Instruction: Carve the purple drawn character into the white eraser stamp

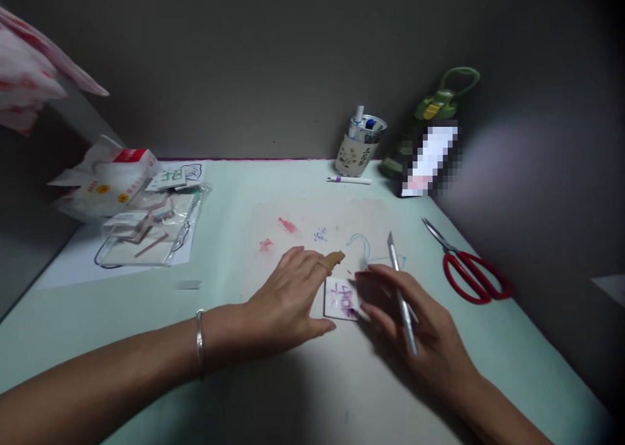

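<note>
Pale green desk [229, 191], w/ a thin pale sheet [273, 214] over its middle, prob. to guard the top; red & blue marks show on it. Small square card [333, 307], purple writing up, lies on the sheet btwn the two hands.

L hand [288, 295] is open, thumb & fingers spread round the card's L side, prob. to steady it; can't tell if they touch. A tan cover [333, 261] on one fingertip looks protective.

R hand [434, 328] is loosely curled, gripping a silver craft knife [406, 328], tip pointing to the desk's far edge. Held this way, it prob. leaves thumb & fingertips free by the card's R side.

Red-handled scissors [459, 256] lie near the desk's R edge, in R-hand reach. Pen cup [354, 155] stands near the far edge, upright pens easy to grab; white pen [351, 180] lies just in front. Green-topped bottle [403, 152] is by the far R corner, clear bags [141, 237] toward the far L, both out of the hands' way.
</note>
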A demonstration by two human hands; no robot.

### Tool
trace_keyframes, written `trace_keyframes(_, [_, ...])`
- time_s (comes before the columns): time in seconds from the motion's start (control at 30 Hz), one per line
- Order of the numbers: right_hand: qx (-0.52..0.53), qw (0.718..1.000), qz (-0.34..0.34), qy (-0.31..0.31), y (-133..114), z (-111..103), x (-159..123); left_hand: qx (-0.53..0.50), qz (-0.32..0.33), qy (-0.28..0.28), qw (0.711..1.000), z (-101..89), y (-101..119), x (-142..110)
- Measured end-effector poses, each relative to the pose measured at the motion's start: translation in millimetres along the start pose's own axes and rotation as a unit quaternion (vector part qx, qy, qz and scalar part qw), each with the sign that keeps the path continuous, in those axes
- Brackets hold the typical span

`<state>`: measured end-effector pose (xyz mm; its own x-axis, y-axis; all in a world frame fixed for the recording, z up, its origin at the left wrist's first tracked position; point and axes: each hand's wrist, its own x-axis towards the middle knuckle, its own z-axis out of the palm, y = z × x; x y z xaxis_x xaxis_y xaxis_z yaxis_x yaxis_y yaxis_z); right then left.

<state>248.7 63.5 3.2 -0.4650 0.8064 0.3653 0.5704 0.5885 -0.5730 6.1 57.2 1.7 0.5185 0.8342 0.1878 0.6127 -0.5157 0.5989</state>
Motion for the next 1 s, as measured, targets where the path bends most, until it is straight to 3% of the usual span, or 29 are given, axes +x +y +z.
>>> trace_keyframes(0.13, [0.021,0.994,0.065,0.081,-2,-5,-4,0.015,0.002,0.025,1.0,12.7,-9,3])
trace_keyframes(0.27, [0.0,0.991,0.107,0.086,-4,-9,-8,0.017,0.027,0.029,0.999,12.6,-18,4])
trace_keyframes(0.37, [0.016,0.987,0.137,0.083,-6,-10,-10,-0.019,0.042,-0.023,0.999,0.5,-23,4])
trace_keyframes(0.47, [0.076,0.972,0.189,0.119,-5,-10,-11,-0.057,0.05,-0.089,0.993,-12.1,-24,3])
trace_keyframes(0.57, [0.14,0.954,0.218,0.152,3,-8,-15,-0.07,0.057,-0.11,0.99,-13.1,-22,5])
trace_keyframes(0.7, [0.2,0.937,0.248,0.143,9,-8,-17,-0.066,0.039,-0.05,0.996,1.7,-23,11])
trace_keyframes(0.8, [0.175,0.939,0.265,0.134,3,-10,-12,-0.049,0.009,-0.001,0.999,11.0,-25,12])
trace_keyframes(1.0, [0.119,0.96,0.235,0.093,-9,-10,-1,-0.027,0.033,0.012,0.999,9.0,-21,7])
